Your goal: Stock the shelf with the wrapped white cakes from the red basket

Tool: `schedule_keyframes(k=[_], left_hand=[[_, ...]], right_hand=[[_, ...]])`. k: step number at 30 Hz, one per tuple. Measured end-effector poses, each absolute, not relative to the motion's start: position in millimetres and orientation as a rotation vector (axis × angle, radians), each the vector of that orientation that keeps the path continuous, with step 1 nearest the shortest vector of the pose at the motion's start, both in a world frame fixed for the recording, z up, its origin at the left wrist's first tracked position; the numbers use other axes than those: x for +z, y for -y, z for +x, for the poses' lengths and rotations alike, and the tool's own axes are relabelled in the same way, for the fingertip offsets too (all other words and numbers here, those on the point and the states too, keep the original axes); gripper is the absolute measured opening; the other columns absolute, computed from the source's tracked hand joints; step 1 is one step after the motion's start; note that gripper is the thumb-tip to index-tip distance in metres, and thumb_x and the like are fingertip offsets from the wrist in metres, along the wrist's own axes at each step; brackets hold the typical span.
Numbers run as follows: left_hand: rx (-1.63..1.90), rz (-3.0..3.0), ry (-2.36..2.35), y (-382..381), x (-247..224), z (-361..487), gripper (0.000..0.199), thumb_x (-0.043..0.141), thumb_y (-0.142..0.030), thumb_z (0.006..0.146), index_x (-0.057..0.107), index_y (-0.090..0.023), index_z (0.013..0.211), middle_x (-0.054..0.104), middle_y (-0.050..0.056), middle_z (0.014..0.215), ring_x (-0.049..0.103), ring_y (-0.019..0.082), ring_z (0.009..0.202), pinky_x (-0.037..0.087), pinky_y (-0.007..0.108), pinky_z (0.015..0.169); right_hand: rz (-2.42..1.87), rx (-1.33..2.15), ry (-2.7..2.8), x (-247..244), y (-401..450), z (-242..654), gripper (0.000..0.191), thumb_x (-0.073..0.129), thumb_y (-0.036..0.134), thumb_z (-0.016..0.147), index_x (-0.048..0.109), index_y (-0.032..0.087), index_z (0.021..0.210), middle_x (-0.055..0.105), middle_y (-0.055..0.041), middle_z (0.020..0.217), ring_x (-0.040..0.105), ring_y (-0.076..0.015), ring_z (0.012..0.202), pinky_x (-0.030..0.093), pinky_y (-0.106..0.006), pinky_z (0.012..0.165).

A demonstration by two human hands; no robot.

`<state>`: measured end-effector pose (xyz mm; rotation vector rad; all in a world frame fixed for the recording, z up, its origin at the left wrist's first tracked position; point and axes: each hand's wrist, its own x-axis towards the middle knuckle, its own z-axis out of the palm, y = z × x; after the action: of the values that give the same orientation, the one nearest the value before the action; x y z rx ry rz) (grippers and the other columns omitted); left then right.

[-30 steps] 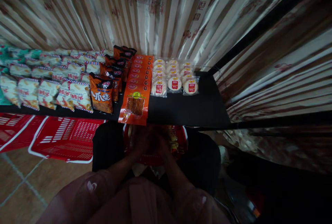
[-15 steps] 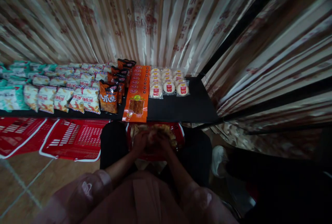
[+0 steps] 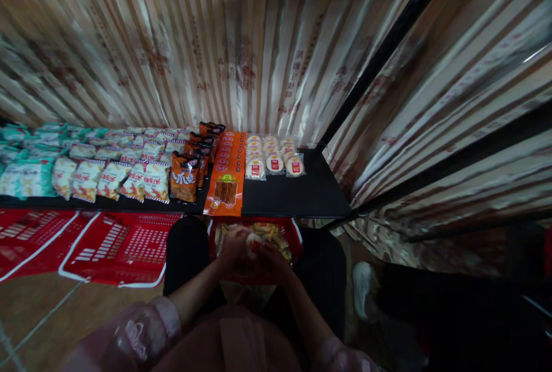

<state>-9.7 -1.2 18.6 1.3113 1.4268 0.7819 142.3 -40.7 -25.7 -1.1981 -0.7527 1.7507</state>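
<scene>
A striped curtain (image 3: 241, 44) fills most of my view, hanging behind the back edge of a long black shelf (image 3: 293, 196). On the shelf, as I judge it, much is already set out in rows: teal bags (image 3: 37, 177) toward its left end, then white bags (image 3: 112, 179), orange bags (image 3: 184, 179) standing at the front edge, and an orange strip (image 3: 226, 179) running from back edge to front edge. Right of that, crackers (image 3: 275, 163) stand in three columns nearer the back edge.

Below the front edge, the left baskets (image 3: 133, 245) stand on the floor; I make out no contents in them. The near basket (image 3: 294, 233), between the knees, holds gold packs (image 3: 265, 227), not yet on the shelf; too dim to count.

Over this basket, my right hand (image 3: 272, 260) seems to pinch a round white pack (image 3: 253, 244). My left hand (image 3: 233, 245) meets it from the other side; I cannot tell how firm that grip is.
</scene>
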Motion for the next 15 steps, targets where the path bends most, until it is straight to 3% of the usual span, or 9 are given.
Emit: schedule_keyframes(k=[5,10,15], left_hand=[[0.899,1.208,-1.243,-3,24,-2,0.024,0.048,-0.028,0.077,0.063,-0.013,0.088,0.068,0.007,0.086,0.063,0.018,0.08,0.051,0.029,0.074],[0.855,1.136,-1.152,-9,47,1,0.027,0.05,-0.016,0.072,0.063,-0.014,0.096,0.069,0.008,0.094,0.064,0.018,0.084,0.051,0.03,0.078],[0.824,1.115,-1.144,-14,59,7,0.038,0.049,-0.008,0.071,0.059,-0.014,0.107,0.068,0.009,0.103,0.064,0.016,0.091,0.051,0.028,0.081]], right_hand=[[-1.156,1.798,0.703,-9,42,143,0.04,0.071,0.049,0.058,0.065,0.022,0.086,0.07,-0.0075,0.084,0.066,-0.0229,0.078,0.049,-0.042,0.078],[-1.021,1.859,0.54,5,47,145,0.036,0.075,0.039,0.058,0.064,0.022,0.088,0.069,-0.0053,0.081,0.065,-0.0182,0.068,0.052,-0.036,0.07],[-1.001,1.819,0.682,3,49,147,0.039,0.069,0.043,0.064,0.063,0.024,0.097,0.069,-0.0078,0.093,0.066,-0.0203,0.079,0.052,-0.04,0.077]])
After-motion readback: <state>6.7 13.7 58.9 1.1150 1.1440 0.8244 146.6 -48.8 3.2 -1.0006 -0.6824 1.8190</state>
